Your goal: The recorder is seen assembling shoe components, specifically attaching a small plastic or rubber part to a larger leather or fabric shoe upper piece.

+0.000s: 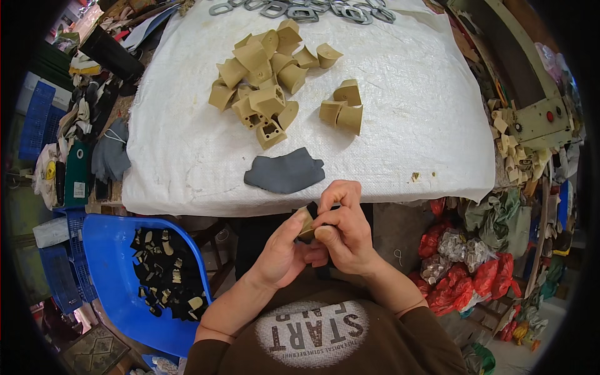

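Close to my chest, just off the table's near edge, my two hands hold a tan plastic shoe heel [304, 232] between them. My left hand [279, 249] cups it from the left with the fingers curled underneath. On the other side, my right hand [342, 230] pinches at the heel and a dark piece of covering material [313, 209] against it; the fingers hide much of both. A dark grey piece of leather-like sheet [285, 171] lies flat on the table just beyond my hands. Farther off sits a heap of bare tan heels [259, 75], with a few more heels [342, 114] to its right.
White woven sheeting [412, 125] covers the table. Grey metal-looking rings [300, 11] lie at its far edge. A blue basin [112, 250] at lower left contains black-covered pieces. Red plastic bags [459, 284] stand at right, below a green-grey machine [540, 122]. Dark grey gloves [110, 153] hang at left.
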Available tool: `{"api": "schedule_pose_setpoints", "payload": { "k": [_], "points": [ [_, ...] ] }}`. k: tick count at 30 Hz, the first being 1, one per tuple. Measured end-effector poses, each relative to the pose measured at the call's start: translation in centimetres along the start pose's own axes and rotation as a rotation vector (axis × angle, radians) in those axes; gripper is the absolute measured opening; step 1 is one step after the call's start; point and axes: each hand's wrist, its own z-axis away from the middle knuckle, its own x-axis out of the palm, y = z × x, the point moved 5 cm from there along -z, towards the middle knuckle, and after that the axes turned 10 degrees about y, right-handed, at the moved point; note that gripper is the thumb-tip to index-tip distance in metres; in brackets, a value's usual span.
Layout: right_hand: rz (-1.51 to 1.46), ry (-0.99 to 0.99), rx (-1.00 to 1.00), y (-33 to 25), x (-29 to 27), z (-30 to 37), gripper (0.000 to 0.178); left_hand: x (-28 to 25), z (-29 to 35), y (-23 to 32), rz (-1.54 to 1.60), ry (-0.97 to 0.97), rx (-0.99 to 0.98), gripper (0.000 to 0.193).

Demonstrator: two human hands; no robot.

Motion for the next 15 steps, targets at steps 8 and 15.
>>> {"api": "schedule_pose_setpoints", "payload": {
  "k": [8,15],
  "points": [
    [-0.450,-0.181,0.460,2.0,-0.2,0.0,0.049,-1.2,-0.7,2.7,-0.520,-0.100,0.226,0.062],
    [-0.214,-0.230,0.251,1.1,-0.5,-0.1,0.054,-0.1,-0.5,2.2,-0.367,-0.073,0.459,0.076]
  ]
}}
